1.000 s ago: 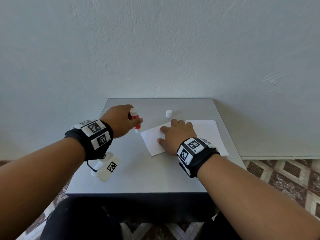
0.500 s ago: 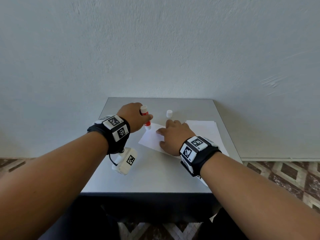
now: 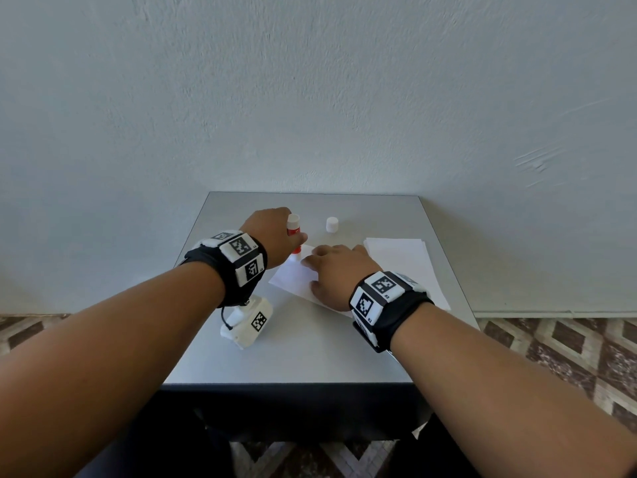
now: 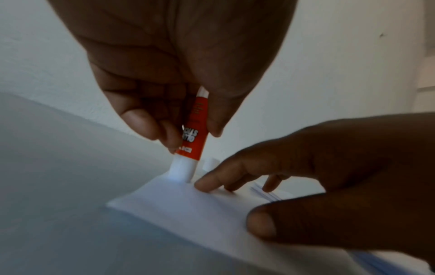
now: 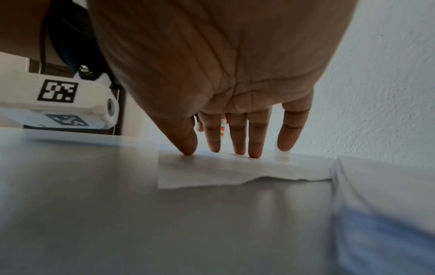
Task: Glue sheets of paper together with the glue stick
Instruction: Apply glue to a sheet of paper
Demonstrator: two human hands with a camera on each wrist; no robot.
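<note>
My left hand point(image 3: 272, 232) grips a red and white glue stick point(image 3: 293, 236), held upright with its tip down on the far corner of a loose white sheet point(image 3: 293, 277). In the left wrist view the glue stick point(image 4: 191, 137) is pinched between thumb and fingers, and its white end touches the sheet point(image 4: 188, 210). My right hand point(image 3: 336, 270) lies flat on that sheet with straight fingers pressing it down; the right wrist view shows the fingertips point(image 5: 237, 148) on the paper point(image 5: 223, 173). The glue stick's white cap point(image 3: 332, 224) stands apart, behind the sheet.
A stack of white paper point(image 3: 406, 263) lies at the right of the small grey table point(image 3: 310, 357), partly under my right wrist. A pale wall rises right behind the table. Patterned floor tiles show on both sides.
My left hand has carried the glue stick rightward and forward, from beside the sheet's left edge onto its far corner. The sheet has turned under my right hand.
</note>
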